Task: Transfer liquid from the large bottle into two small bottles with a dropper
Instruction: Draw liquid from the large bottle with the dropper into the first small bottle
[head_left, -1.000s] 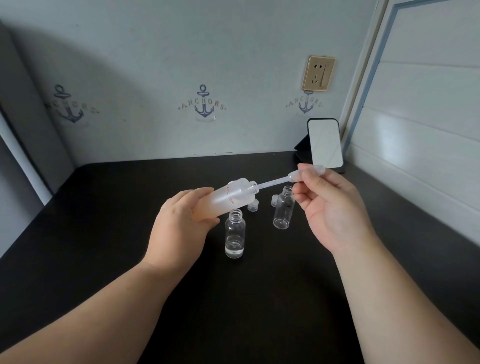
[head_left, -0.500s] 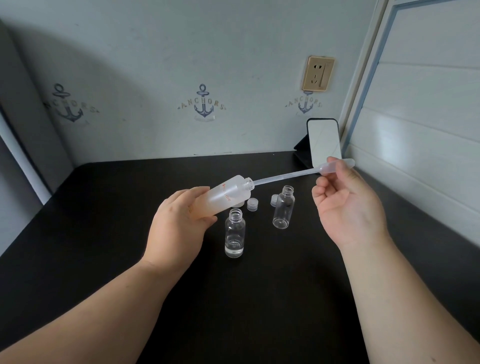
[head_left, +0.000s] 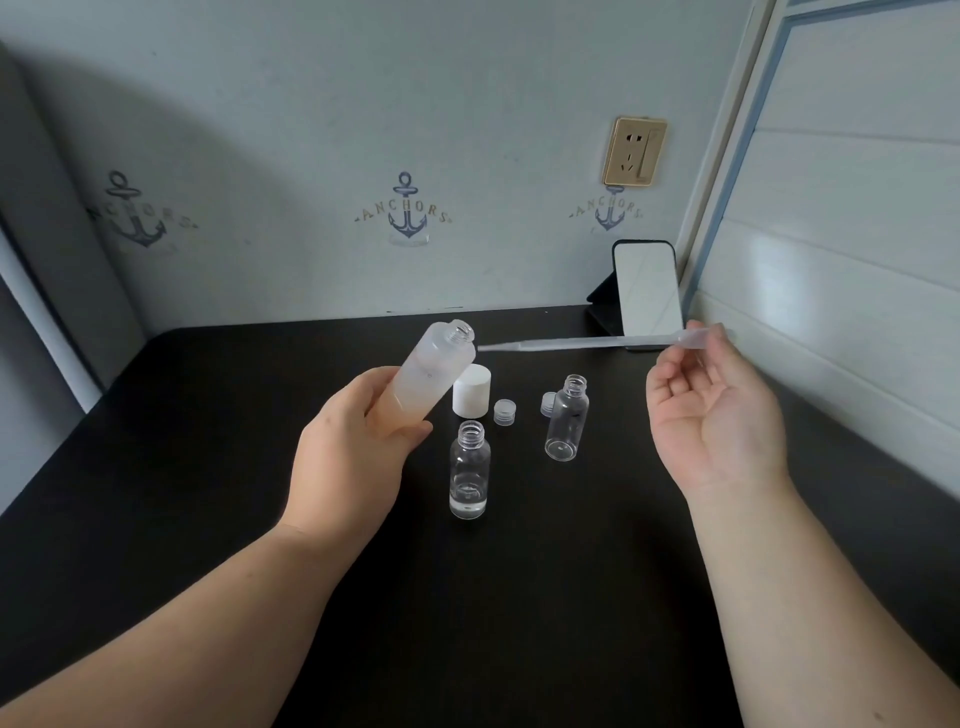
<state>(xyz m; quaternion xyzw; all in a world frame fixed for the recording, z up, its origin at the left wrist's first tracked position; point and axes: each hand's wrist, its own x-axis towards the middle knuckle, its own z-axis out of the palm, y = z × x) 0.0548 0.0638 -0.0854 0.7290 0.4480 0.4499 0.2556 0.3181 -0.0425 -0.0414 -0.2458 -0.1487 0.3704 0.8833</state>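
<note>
Black table (head_left: 156, 467), anchor-print wall (head_left: 311, 130), socket (head_left: 634, 151) at 1 o'clock.
Left hand (head_left: 353, 457) gripping bottle (head_left: 434, 379); right hand (head_left: 717, 415) pinching dropper (head_left: 597, 343); 2 vials (head_left: 469, 470) at 12 o'clock.

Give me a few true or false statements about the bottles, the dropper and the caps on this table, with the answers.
1. The left hand holds the large bottle tilted. True.
2. The dropper tip sits inside the large bottle. False: it is outside, beside the neck.
3. The nearer small bottle holds some liquid. True.
4. The farther small bottle is capped. False: it is open.
5. The right hand pinches the dropper's bulb end. True.
</note>
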